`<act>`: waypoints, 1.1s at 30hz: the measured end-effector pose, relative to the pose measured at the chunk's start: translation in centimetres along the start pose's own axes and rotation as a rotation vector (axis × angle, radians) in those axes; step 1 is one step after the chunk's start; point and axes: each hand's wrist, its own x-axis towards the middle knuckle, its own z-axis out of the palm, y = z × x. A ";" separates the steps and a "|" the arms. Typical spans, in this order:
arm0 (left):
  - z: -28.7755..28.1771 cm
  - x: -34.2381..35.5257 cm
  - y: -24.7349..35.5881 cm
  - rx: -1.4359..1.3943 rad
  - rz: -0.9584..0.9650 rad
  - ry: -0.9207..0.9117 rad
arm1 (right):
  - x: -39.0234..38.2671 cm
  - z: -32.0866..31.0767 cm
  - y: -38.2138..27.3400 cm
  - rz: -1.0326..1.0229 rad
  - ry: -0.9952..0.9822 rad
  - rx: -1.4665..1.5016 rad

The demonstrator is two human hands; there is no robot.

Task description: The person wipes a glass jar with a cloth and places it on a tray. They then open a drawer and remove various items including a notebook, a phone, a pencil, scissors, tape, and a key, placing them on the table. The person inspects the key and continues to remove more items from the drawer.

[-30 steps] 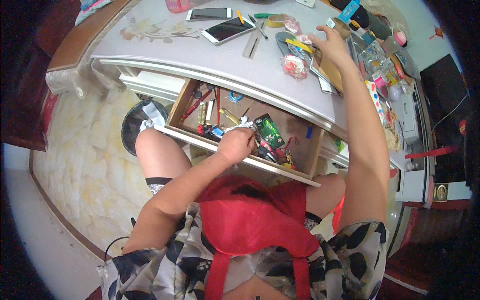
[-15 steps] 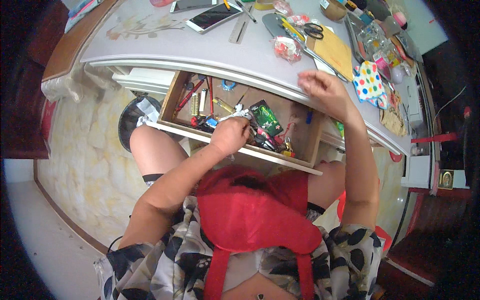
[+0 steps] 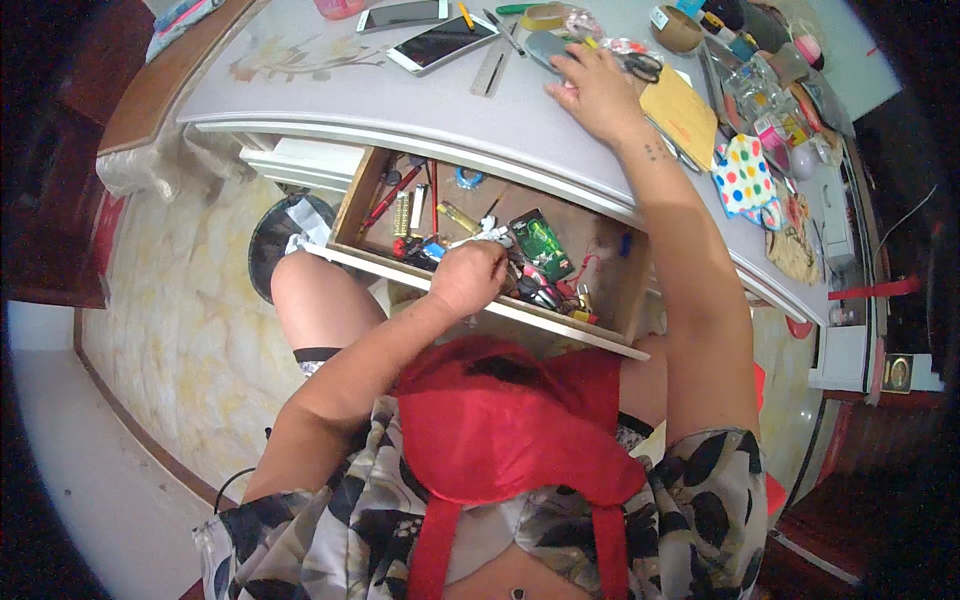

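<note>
My left hand (image 3: pixel 468 278) is down in the open wooden drawer (image 3: pixel 560 328), fingers curled shut on a small silvery metal tool (image 3: pixel 489 232) that sticks out past the knuckles. Beside it lie a green circuit board (image 3: pixel 541 243), red pens (image 3: pixel 392 197) and tangled small parts. My right hand (image 3: pixel 598 95) rests palm down on the white desk top (image 3: pixel 330 95), fingers spread. Its fingertips touch a grey oval object (image 3: pixel 543 46). It lies beside black-handled scissors (image 3: pixel 641 66) and a brown envelope (image 3: pixel 683 116).
Two phones (image 3: pixel 441 42) and a metal ruler (image 3: pixel 492 72) lie at the desk's far side, with a tape roll (image 3: pixel 545 14). A polka-dot pouch (image 3: pixel 745 178) and jars crowd the right end. A black bin (image 3: pixel 283 235) stands on the floor by my left knee.
My right hand drew back to the desk's front edge, then moved forward again onto the desk top beside the scissors. My left hand stayed in the drawer, barely shifting.
</note>
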 end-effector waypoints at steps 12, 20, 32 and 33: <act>-0.1 0.1 -0.2 -0.027 0.001 -0.007 | 2.5 -1.5 0.5 0.062 -0.050 -0.264; -0.1 -0.7 -0.6 -0.013 -0.022 0.042 | -12.0 -5.3 -7.0 -0.369 -0.259 0.455; -0.1 -0.4 -0.4 0.021 -0.009 0.066 | -19.2 8.1 -5.8 0.502 -0.768 0.711; -0.1 -0.4 -0.2 0.011 -0.006 0.064 | -19.6 9.2 -5.2 0.526 -0.798 0.775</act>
